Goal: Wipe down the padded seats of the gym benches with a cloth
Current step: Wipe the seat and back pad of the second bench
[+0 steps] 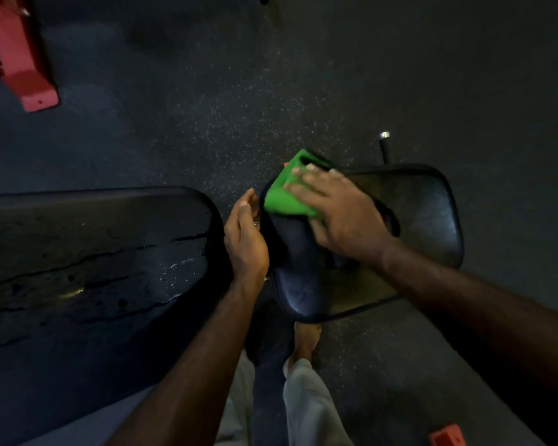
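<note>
the floor [207,101] is dark rubber matting flecked with pale specks, dimly lit, brightest in a patch near the middle and fading to near black at the far right. at the far left a red metal frame foot [29,82] rests on the floor, with a second red block [447,436] at the near right edge. a short dark bar with a shiny metal tip [384,136] stands right of centre. walls and windows are out of view.
</note>
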Motion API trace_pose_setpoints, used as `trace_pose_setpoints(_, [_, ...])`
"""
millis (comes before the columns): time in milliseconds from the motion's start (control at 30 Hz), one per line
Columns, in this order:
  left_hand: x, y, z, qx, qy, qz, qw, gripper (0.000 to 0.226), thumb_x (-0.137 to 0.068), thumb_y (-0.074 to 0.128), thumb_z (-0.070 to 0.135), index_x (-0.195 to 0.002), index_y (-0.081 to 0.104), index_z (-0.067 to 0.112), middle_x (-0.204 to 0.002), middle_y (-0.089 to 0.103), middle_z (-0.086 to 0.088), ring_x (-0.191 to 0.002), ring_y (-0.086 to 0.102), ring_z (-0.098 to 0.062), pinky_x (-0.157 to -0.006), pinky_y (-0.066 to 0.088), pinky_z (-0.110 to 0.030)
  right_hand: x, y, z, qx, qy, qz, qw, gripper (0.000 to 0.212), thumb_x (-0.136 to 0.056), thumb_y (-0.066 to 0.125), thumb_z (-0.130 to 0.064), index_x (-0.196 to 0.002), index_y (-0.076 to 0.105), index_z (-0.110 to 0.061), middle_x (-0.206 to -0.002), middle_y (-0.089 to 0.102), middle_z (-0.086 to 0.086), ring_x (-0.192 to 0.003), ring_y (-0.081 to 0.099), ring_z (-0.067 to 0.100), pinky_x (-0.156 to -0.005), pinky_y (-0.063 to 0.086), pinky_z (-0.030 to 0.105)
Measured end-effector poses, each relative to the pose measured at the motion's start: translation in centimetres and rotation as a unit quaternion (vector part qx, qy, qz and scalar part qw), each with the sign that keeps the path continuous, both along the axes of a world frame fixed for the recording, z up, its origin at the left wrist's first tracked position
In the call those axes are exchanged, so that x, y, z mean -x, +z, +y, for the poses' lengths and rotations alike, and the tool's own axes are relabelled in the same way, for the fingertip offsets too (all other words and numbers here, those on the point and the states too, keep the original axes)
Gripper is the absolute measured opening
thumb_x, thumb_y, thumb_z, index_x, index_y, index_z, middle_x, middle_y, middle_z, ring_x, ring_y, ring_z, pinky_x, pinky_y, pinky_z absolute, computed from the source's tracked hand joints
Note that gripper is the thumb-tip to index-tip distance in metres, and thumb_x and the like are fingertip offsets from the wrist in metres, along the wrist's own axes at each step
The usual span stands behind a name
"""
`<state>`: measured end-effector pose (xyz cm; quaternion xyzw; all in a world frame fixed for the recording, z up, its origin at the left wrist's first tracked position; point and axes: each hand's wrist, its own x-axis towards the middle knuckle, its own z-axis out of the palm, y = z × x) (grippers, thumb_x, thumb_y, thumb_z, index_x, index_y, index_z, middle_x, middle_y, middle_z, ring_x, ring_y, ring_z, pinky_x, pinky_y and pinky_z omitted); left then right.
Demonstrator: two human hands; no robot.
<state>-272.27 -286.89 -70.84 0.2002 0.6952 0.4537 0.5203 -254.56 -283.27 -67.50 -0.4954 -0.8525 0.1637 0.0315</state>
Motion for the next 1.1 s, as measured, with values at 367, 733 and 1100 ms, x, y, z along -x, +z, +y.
trace_pose_setpoints(367, [1.5, 1.1, 1.6, 0.018, 0.024, -0.023, 0.999, 0.047, -0.093, 0.041, 0.038, -0.121, 0.071, 0.015, -0.123, 0.072, -0.004, -0.116, 0.067, -0.013, -0.109, 0.05, -0.038, 3.4, 0.0, -1.6, 0.052, 0.108, -0.06, 0.991, 0.064, -0.081, 0.05, -0.032, -0.144, 0.058, -0.023, -0.158, 0.048, 0.003, -0.151, 0.036, 0.024, -0.127, 0.018, 0.044])
trace_pose_setpoints(733, [1.6, 1.2, 1.3, 0.039, -0.032, 0.014, 0.999, 0.048, -0.106, 0.034, 0.043, -0.131, 0.068, 0.018, -0.127, 0.069, 0.004, -0.12, 0.063, -0.012, -0.113, 0.045, -0.041, 4.1, 1.1, -5.8, 0.09, 0.185, -0.084, 0.975, 0.05, -0.085, 0.052, -0.04, -0.13, 0.069, -0.026, -0.143, 0.061, 0.0, -0.146, 0.042, 0.021, -0.128, 0.01, 0.045])
trace_pose_setpoints(1100, [0.1, 1.5, -1.0, 0.015, -0.132, 0.135, 0.982, 0.04, -0.107, 0.043, 0.035, -0.138, 0.062, 0.02, -0.137, 0.065, 0.002, -0.126, 0.057, -0.013, -0.11, 0.043, -0.029, 4.3, 1.2, -8.5, 0.091, 0.096, -0.038, 0.99, 0.053, -0.078, 0.069, -0.033, -0.13, 0.068, -0.022, -0.142, 0.063, 0.001, -0.143, 0.046, 0.02, -0.128, 0.016, 0.042])
